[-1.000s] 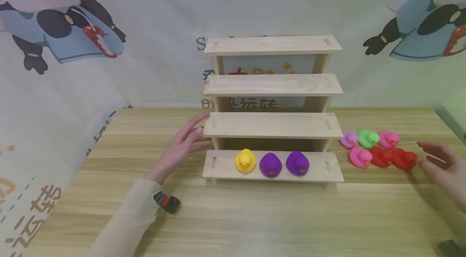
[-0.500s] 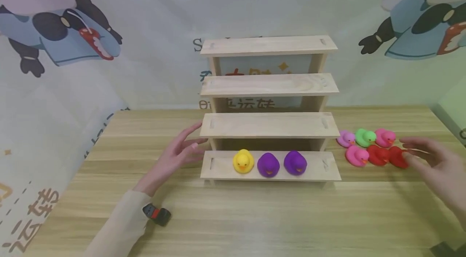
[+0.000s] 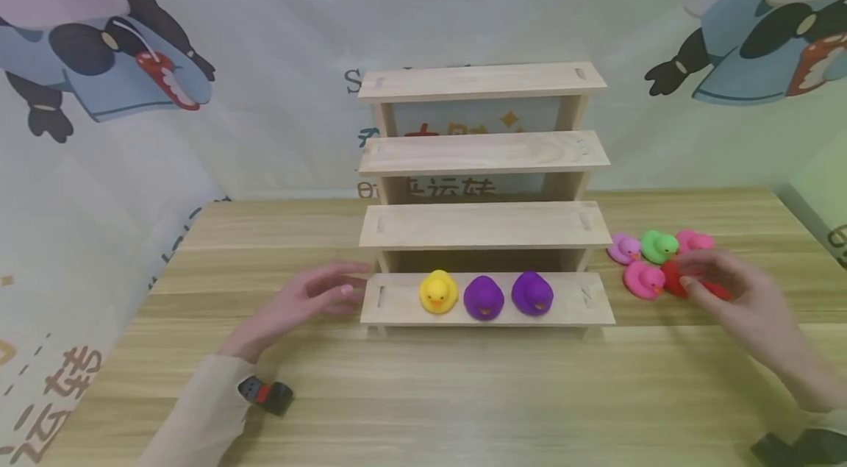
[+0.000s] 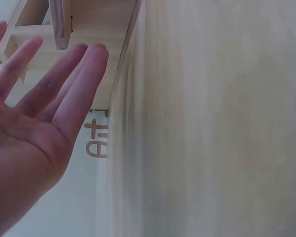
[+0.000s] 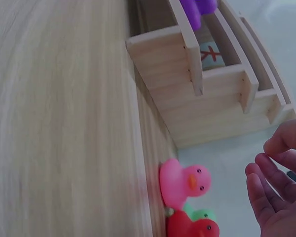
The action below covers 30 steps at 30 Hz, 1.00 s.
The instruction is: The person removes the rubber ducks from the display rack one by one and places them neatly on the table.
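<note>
A four-tier wooden shelf (image 3: 486,224) stands on the table. Its lowest tier holds a yellow rubber duck (image 3: 438,292) and two purple ducks, one in the middle (image 3: 484,298) and one to its right (image 3: 532,294). My left hand (image 3: 301,303) hovers by the shelf's left end, fingers extended and holding nothing. Over the duck group at right is my right hand (image 3: 744,305), its fingers loosely bent with nothing between them in the right wrist view. It partly covers the red ducks (image 3: 672,279); a front pink duck (image 3: 644,280) lies just left of them.
Behind sit a lilac duck (image 3: 624,248), a green duck (image 3: 658,246) and another pink duck (image 3: 695,240), close to the shelf's right end. The wooden table (image 3: 463,393) ends at a printed cloth backdrop (image 3: 284,70).
My right hand has moved left, from beside the red ducks to above them. My left hand has drawn slightly down and left from the shelf's side. The camera view has shifted slightly.
</note>
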Motion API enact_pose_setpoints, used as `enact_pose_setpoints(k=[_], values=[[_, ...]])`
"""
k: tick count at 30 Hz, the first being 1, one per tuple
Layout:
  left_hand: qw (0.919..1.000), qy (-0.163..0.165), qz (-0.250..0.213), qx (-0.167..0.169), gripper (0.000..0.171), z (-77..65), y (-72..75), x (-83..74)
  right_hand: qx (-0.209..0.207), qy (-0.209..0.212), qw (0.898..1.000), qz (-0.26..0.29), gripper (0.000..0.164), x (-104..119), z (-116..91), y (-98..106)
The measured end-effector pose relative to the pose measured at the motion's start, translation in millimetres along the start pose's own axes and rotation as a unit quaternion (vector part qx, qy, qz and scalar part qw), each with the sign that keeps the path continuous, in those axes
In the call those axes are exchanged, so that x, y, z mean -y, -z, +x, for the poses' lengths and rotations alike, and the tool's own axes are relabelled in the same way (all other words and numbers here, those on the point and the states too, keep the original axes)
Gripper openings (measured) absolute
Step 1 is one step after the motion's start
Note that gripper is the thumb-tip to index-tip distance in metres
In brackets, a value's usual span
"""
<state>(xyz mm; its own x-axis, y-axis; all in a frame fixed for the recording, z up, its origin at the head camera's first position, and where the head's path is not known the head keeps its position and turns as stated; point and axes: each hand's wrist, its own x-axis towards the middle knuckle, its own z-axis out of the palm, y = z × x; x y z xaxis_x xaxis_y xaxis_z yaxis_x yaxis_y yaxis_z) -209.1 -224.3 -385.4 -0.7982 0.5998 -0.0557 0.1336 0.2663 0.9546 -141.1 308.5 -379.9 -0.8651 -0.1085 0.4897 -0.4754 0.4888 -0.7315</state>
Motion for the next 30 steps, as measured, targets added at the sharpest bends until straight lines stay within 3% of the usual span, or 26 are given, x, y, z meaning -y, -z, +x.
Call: enact_pose_setpoints(k=[2, 8, 13, 20, 30], values=[[0.9998, 0.005, 0.001, 0.018, 0.039, 0.0, -1.2, -0.4, 0.010, 0.002, 1.000, -0.003, 0.031, 2.4, 0.9, -4.8], [0.9964, 0.034, 0.067, 0.039, 0.040, 4.5, -7.4, -2.8, 0.029, 0.008, 0.999, -0.044, 0.032, 9.4, 4.3, -20.5], [0.9936, 0.015, 0.101, 0.048, 0.044, 11.6, -10.1, -3.1, 0.040, 0.023, 0.998, -0.036, 0.032, 14.7, 8.7, -34.2], [0.9931, 0.018, 0.105, 0.050, 0.049, 16.4, -12.3, -1.7, 0.049, 0.056, 0.997, -0.021, 0.036, 18.8, 15.7, -51.0], [0.9947, 0.042, 0.079, 0.050, 0.051, 16.6, -12.8, 0.2, 0.122, 0.087, 0.989, 0.020, 0.037, 26.6, 24.5, -74.4]])
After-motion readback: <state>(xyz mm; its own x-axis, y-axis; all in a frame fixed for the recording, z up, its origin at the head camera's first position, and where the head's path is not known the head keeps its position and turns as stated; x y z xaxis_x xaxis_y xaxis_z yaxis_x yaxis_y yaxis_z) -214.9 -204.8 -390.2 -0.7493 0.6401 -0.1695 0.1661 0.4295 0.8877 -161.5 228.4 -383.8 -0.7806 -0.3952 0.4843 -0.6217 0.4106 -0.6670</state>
